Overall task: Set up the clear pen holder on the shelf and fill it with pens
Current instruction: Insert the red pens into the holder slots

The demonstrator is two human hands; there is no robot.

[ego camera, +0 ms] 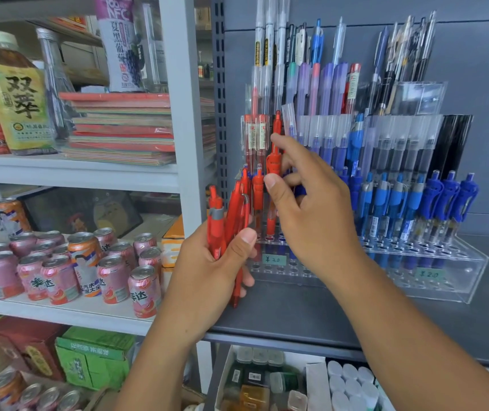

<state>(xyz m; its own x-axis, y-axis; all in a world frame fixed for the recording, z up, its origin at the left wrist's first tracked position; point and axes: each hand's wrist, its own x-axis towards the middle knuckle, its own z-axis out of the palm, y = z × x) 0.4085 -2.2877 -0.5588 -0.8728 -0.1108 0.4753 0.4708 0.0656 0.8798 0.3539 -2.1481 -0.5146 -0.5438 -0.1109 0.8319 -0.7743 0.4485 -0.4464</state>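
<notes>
Here, the dark grey shelf (296,315) runs beneath both hands. The clear pen holder (456,262) stands on it just behind them and stretches away to the right of the right hand. Its tiered rows are packed with blue pens (397,203) to the right of that hand. Pink drink cans (59,274) crowd a white shelf (59,314) left of the left hand. The left hand (216,262) is curled round a bundle of red pens (231,215), held upright before the holder's left end. The right hand (311,203), just above it, pinches one red pen (273,164) between thumb and forefinger, upright over the holder's left end. I cannot tell whether its tip sits in a hole.
</notes>
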